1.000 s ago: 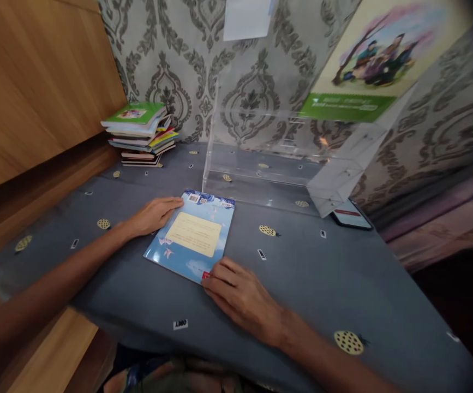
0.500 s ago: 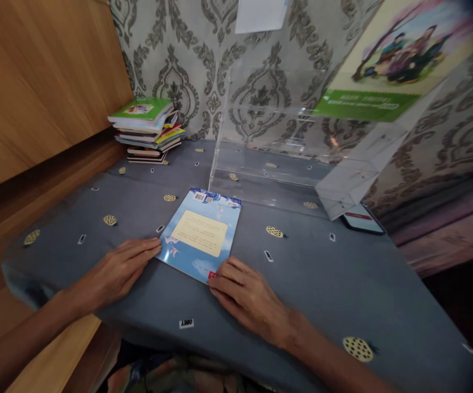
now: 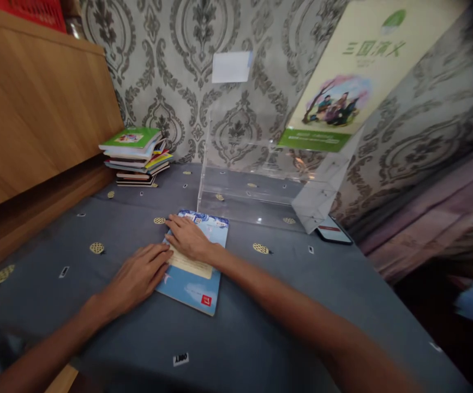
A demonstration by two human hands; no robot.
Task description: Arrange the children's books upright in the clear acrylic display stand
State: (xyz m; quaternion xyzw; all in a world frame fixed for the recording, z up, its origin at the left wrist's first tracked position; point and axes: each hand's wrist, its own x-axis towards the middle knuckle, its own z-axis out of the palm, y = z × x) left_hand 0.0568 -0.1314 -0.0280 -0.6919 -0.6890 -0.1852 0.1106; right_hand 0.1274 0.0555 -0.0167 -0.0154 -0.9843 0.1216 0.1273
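Note:
A thin book (image 3: 191, 297) with a blue back cover, a cream text panel and a red logo lies flat on the cloth-covered table, slightly turned. My left hand (image 3: 142, 273) rests at the book's left edge, fingers together and stretched out, their tips on the cover. Across the upper part of the cover lies my right hand (image 3: 189, 238), its fingers reaching to the upper left edge. Those fingers are stretched out and a little apart, and they hide part of the cream panel. Neither thumb shows clearly.
Behind the book stands a clear acrylic rack (image 3: 252, 210), with a tall cream-and-green book (image 3: 334, 93) on it at the right. A phone (image 3: 333, 231) lies by the rack's right side. A stack of books (image 3: 132, 155) sits back left, near a wooden cabinet (image 3: 43, 98).
My right hand has moved from the book's near right corner to its upper left edge. My left hand has slid farther onto the left edge. The camera view has tilted up.

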